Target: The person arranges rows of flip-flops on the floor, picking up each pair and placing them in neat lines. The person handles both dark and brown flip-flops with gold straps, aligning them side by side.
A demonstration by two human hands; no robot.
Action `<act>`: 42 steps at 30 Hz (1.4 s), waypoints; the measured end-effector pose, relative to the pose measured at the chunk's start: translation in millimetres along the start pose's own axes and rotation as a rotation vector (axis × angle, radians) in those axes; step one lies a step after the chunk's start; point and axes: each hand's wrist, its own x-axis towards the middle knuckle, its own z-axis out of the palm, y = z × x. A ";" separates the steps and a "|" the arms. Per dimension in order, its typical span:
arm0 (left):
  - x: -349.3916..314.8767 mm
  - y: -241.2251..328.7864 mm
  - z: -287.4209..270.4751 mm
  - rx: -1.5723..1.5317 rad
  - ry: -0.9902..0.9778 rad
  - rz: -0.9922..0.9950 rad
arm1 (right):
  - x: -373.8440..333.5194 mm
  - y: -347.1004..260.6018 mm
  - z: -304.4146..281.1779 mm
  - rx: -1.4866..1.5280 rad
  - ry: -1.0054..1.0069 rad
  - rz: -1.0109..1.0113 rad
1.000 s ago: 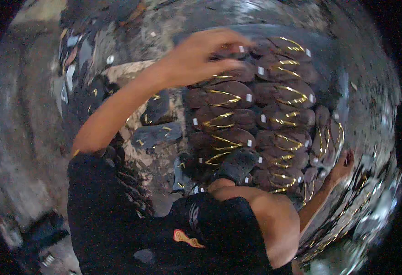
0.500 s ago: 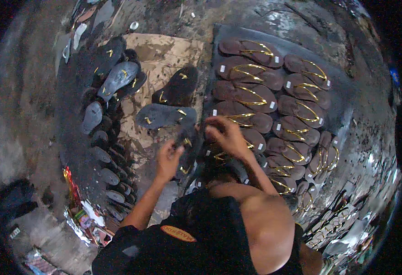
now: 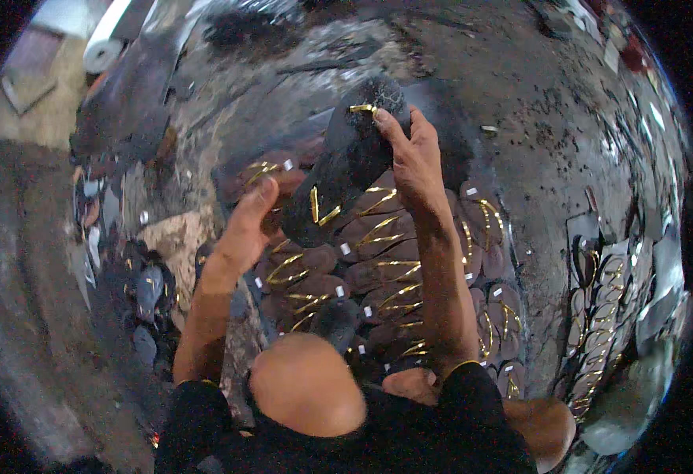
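Note:
My right hand (image 3: 418, 154) is closed on the upper end of a dark flip-flop (image 3: 350, 138), with its thumb on the black face. The flip-flop is raised and tilted above rows of brown flip-flops (image 3: 374, 237) with gold straps. Short gold strap pieces show on its black face. My left hand (image 3: 252, 221) is by its lower end, thumb apart from the fingers; the fingertips are partly hidden and I cannot tell if they touch it. Beyond the left thumb is a brown flip-flop (image 3: 263, 174) with a gold strap and white label.
Cardboard (image 3: 177, 229) lies left of the rows, with a pile of dark flip-flops (image 3: 149, 292) beside it. More strapped footwear (image 3: 603, 316) stands in rows at the right. A white roll (image 3: 105, 55) and a dark sheet (image 3: 129, 103) are at the far left on the stained floor.
The view has shifted, with more floor in sight beyond the rows. Both hands have moved outward and up from low over the flip-flops; my right hand now holds a dark flip-flop aloft.

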 end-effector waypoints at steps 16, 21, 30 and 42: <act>185.7 102.7 157.4 1.208 -0.117 1.274 | 1.6 -119.5 -127.8 0.035 0.704 0.182; 232.2 103.8 110.2 0.238 -0.431 0.104 | 4.0 -84.8 -102.9 0.264 0.657 -0.041; 354.5 20.8 78.7 0.853 -0.784 0.211 | -3.2 49.0 -86.4 0.543 0.997 -0.008; 420.7 -67.1 36.8 1.001 -0.461 0.294 | -22.9 133.2 -97.5 -0.323 1.052 0.283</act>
